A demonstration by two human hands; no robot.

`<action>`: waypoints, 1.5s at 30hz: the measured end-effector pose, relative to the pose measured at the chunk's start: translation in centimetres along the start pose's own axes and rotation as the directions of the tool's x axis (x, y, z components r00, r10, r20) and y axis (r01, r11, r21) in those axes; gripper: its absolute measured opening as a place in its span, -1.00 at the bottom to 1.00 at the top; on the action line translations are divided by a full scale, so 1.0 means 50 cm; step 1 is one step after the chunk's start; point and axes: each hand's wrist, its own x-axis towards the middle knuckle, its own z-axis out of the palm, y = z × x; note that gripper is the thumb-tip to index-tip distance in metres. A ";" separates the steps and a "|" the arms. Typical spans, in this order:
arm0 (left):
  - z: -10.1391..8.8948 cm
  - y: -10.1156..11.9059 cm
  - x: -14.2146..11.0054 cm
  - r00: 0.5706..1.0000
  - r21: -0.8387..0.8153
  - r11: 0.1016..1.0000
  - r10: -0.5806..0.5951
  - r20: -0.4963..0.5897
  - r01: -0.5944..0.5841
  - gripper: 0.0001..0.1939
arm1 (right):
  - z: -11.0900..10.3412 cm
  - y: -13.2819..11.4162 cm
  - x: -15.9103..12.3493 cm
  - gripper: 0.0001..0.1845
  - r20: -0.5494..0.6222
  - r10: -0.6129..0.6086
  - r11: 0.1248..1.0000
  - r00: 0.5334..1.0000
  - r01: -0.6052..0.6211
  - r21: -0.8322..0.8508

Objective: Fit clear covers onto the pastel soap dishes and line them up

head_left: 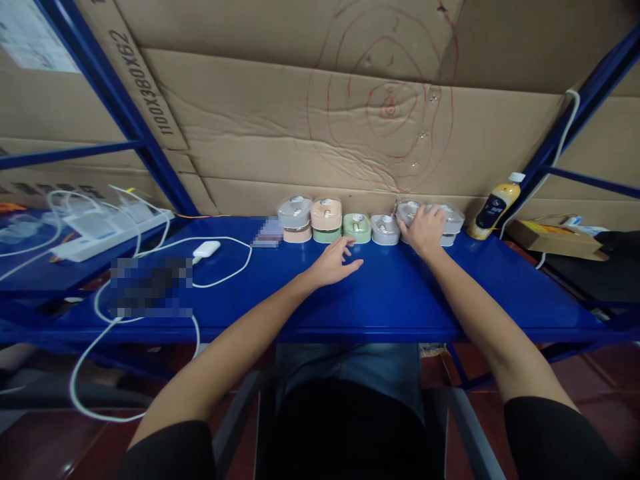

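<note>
Small rounded plastic boxes with clear lids stand in a row along the back of the blue table (280, 293). My right hand (425, 230) lies over a grey box (407, 209) toward the right of the row, thumb on its near left side and fingers over its top; the palm hides part of it. My left hand (333, 263) is open and holds nothing, its fingers apart, just in front of a green box (357, 230). Between the hands stands a single grey box (385, 231). To the left, a peach box (326, 213) sits on a green one, and a grey box (294, 212) on a peach one.
A bottle of yellow drink (495, 207) stands at the back right, near an open cardboard carton (555, 240). On the left lie a white charger (207, 249), looping white cables and a power strip (110, 237). A cardboard wall (250, 120) rises behind the table.
</note>
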 end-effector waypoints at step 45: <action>-0.017 -0.015 0.004 0.989 -0.071 0.990 0.128 0.075 -0.123 0.36 | -0.120 -0.081 -0.094 0.00 0.395 -0.637 0.717 0.662 0.320 0.619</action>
